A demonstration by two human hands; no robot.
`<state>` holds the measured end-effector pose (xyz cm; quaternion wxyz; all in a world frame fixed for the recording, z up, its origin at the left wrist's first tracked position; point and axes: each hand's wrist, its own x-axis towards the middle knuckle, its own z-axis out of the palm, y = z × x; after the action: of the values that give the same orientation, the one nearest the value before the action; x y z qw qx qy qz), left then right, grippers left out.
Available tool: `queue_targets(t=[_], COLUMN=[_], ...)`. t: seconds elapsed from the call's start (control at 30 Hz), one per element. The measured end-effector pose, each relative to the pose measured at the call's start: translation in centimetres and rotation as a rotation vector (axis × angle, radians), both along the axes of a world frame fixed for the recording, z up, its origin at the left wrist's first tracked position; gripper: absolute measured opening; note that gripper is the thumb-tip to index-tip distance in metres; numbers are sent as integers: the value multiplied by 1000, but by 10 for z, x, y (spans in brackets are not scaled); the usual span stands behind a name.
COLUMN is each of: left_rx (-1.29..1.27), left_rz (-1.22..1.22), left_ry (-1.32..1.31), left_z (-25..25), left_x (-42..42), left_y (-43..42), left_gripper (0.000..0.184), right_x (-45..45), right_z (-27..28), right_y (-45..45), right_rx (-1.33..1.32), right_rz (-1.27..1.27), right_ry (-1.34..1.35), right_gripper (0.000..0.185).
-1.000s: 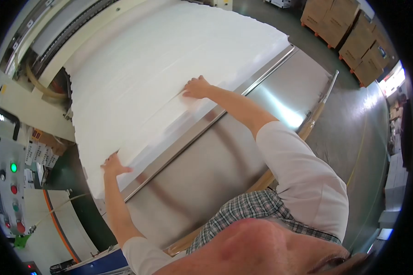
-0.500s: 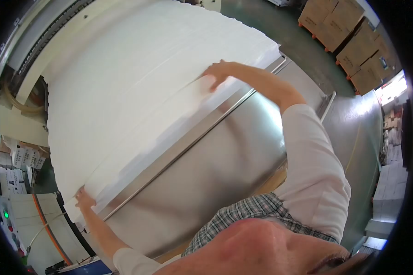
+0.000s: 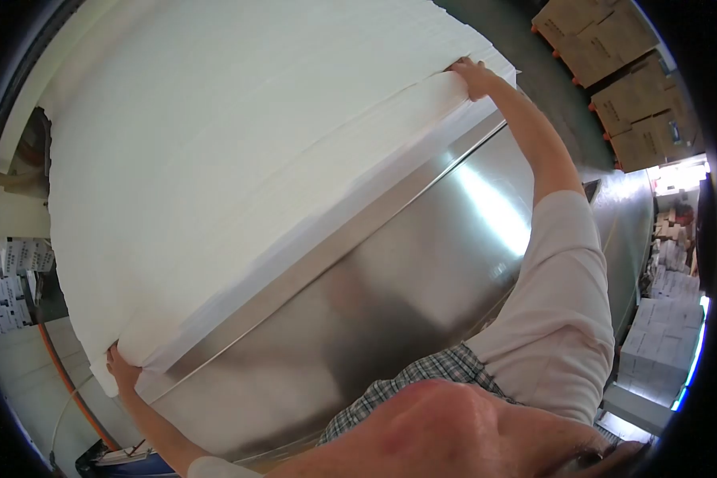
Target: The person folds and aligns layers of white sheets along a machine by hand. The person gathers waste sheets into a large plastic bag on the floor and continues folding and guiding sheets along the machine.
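Observation:
A wide layered stack of thin white sheets (image 3: 239, 143) lies over the metal table (image 3: 350, 319), its front edge running diagonally beside a thin metal rail. At the near left corner of the stack, my left hand (image 3: 123, 368) grips the front edge of the white sheets, its fingertips tucked into a fold. Toward the far right end, my right hand (image 3: 473, 78) holds the same edge, fingers over the top and thumb at the front. Between the hands the gripped layer bulges slightly along the edge.
Stacked cardboard boxes (image 3: 597, 40) stand on pallets at the upper right. White bundles (image 3: 657, 342) are piled at the right. Part of a pale machine frame (image 3: 16, 211) is at the left, with an orange strip (image 3: 68, 374) and printed cartons (image 3: 4, 303) nearby.
My right hand has moved right and away along the stack's edge. My left hand has shifted left and down. The view has moved closer over the stack, and the control panel has left it.

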<state>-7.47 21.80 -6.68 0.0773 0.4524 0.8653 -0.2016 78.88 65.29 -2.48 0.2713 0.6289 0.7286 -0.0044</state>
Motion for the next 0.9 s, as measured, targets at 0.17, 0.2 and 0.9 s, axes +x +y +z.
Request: queue_targets(t=[0.17,0.2,0.9], left_rx=[420,425,593], left_rz=[-254,-249,-373], left_ry=[1,5,133], left_z=[-14,-14,115], left_x=[-21,-25,44], left_y=[-23,-23,-243], left_gripper=[63,63,58], right_x=[32,37,162], right_z=[-32,-30,63], right_y=[-9,-8,-215], right_rx=[362,366,619], right_rz=[142,148,389], right_ry=[239,242,317], right_gripper=[70,70,52])
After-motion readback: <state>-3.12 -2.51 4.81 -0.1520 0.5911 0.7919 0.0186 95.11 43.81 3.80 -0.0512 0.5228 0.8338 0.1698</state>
